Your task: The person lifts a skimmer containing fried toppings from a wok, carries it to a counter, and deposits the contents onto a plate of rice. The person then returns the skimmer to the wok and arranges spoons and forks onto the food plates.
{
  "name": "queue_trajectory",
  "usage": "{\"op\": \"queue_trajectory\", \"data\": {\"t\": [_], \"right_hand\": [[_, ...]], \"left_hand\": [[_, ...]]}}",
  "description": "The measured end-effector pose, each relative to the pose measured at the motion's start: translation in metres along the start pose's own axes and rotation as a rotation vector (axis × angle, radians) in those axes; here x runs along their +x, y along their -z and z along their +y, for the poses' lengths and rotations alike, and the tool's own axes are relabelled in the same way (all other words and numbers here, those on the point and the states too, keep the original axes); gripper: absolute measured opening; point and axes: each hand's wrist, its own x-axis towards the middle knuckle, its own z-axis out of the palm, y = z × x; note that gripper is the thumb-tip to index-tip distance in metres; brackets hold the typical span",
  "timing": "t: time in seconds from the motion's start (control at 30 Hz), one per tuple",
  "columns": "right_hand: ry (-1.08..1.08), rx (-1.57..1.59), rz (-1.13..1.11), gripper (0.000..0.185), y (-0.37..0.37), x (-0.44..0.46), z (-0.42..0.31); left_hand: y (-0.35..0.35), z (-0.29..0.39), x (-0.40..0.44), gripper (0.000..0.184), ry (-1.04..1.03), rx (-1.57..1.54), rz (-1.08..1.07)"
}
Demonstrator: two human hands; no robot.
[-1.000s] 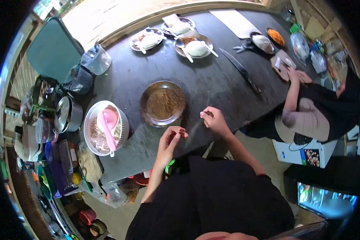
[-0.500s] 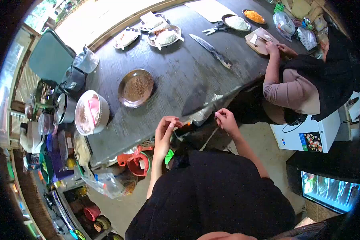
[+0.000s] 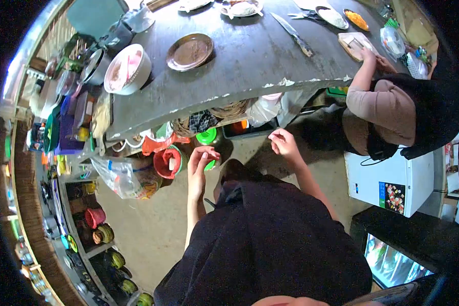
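Below the front edge of the dark table (image 3: 229, 84), my left hand (image 3: 202, 160) hangs in the air, fingers loosely bent and thumb apart, with nothing seen in it. To its right, my right hand (image 3: 284, 143) is also raised and empty, its fingers slightly curled and apart. Neither hand touches anything. On the table above them sit a round metal pan (image 3: 189, 52) with brown contents and, at its left, a white bowl (image 3: 128, 70) with something pink inside.
A co-worker (image 3: 385, 104) at the right has both hands at a cutting board (image 3: 357, 46). A large knife (image 3: 293, 34), scissors (image 3: 307, 17) and plates of food lie farther back. Under the table are a red bucket (image 3: 168, 161) and a green lid (image 3: 206, 135). A white box-shaped appliance (image 3: 377, 178) stands right.
The view has swung down, so the table sits higher and more floor shows. Both my hands now appear below the table edge, still apart, and nothing was taken hold of.
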Motion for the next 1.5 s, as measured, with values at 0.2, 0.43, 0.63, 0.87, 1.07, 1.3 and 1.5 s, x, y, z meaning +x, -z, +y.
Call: {"op": "queue_trajectory", "data": {"t": [0.2, 0.43, 0.63, 0.87, 1.07, 1.3, 1.5], "right_hand": [[0.097, -0.031, 0.046, 0.008, 0.0, -0.04, 0.022], [-0.066, -0.047, -0.014, 0.018, -0.075, -0.094, 0.049], [-0.064, -0.119, -0.212, 0.027, -0.163, -0.116, 0.052], [-0.126, -0.041, -0.274, 0.019, -0.204, -0.141, 0.052], [-0.026, -0.069, -0.179, 0.014, -0.166, -0.13, 0.04], [-0.039, 0.039, -0.029, 0.013, -0.102, -0.094, 0.021], [0.087, 0.054, 0.109, 0.012, -0.044, -0.045, -0.014]], "left_hand": [[0.01, 0.001, -0.03, 0.019, -0.035, 0.036, -0.101], [0.036, 0.02, -0.107, 0.019, -0.094, 0.017, -0.136], [0.116, -0.038, -0.225, 0.02, 0.094, 0.003, 0.222], [0.158, -0.046, -0.279, 0.02, 0.128, -0.01, 0.435], [0.133, -0.011, -0.221, 0.019, -0.009, 0.018, 0.348], [0.095, -0.005, -0.139, 0.02, -0.048, -0.013, 0.13], [0.045, 0.0, -0.063, 0.019, -0.02, -0.019, 0.011]]}}
